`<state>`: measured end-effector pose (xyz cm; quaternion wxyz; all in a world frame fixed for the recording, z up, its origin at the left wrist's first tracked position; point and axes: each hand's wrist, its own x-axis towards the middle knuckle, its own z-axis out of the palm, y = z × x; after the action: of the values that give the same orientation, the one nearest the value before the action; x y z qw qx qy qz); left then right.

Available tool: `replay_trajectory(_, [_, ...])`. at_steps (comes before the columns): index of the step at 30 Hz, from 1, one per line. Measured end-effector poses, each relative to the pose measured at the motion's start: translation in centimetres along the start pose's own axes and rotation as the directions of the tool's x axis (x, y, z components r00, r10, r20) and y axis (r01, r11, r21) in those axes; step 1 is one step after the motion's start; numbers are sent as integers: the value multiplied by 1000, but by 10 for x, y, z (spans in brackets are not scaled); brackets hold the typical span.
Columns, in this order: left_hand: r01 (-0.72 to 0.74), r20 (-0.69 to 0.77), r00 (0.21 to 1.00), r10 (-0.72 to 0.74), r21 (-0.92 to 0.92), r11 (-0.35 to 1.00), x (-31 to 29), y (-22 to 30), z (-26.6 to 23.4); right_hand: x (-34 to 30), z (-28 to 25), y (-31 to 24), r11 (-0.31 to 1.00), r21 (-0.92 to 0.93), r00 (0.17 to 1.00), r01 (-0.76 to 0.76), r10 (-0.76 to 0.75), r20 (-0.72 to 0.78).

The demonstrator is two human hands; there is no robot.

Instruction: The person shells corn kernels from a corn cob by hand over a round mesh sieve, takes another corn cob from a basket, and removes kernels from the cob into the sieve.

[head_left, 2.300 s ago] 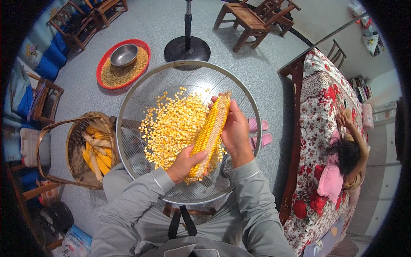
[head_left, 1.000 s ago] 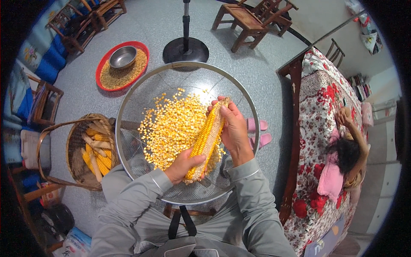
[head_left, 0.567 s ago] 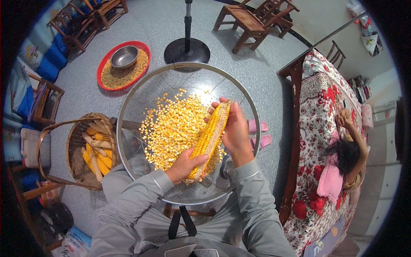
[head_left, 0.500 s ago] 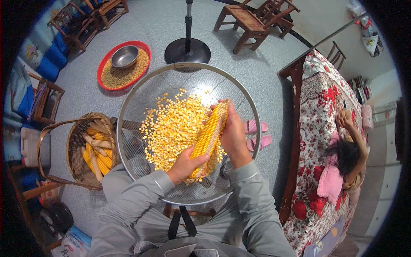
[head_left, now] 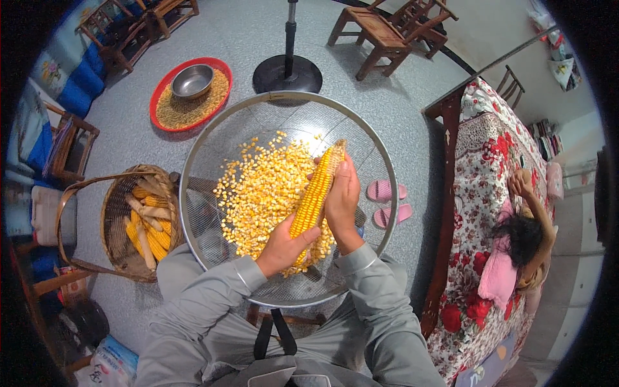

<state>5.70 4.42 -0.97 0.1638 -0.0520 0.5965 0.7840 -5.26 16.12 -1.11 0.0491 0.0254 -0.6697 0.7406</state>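
Note:
Between my hands I hold a yellow corn cob (head_left: 316, 193), tilted with its bare tip pointing up and to the right. My left hand (head_left: 284, 246) is closed round its lower end, thumb across the kernels. Higher up, my right hand (head_left: 343, 198) grips the right side, its fingers partly hidden behind the cob. Some rows near the tip and right side look stripped of kernels. Below lies a heap of loose corn kernels (head_left: 258, 193) in a round wire-mesh sieve (head_left: 225, 122) with a metal rim, which is in front of me over my knees.
To the left stands a wicker basket (head_left: 116, 248) with cobs, some stripped. Farther off are a red tray (head_left: 155, 106) with a metal bowl (head_left: 191, 82) and a black stand base (head_left: 287, 76). Pink slippers (head_left: 387, 190) lie right of the sieve. A person (head_left: 522, 238) lies on a flowered bed (head_left: 474, 187).
The cob has turned in my hands, so more full yellow rows face up. My right hand has shifted slightly down along it. The view has moved a little.

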Motion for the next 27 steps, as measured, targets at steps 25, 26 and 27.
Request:
replay_trajectory(25, [29, -69, 997, -32, -44, 999, 2, -3, 1, -8, 14, -9, 986, -157, 999, 49, -49, 2])
replay_trajectory(26, [29, -69, 997, -32, -45, 999, 2, -2, 1, -7, 15, -8, 986, -157, 999, 49, -49, 3])
replay_trajectory(27, [34, -93, 995, -32, 16, 999, 3, 0, 1, -7, 15, -7, 999, -41, 1000, 18, -18, 7])
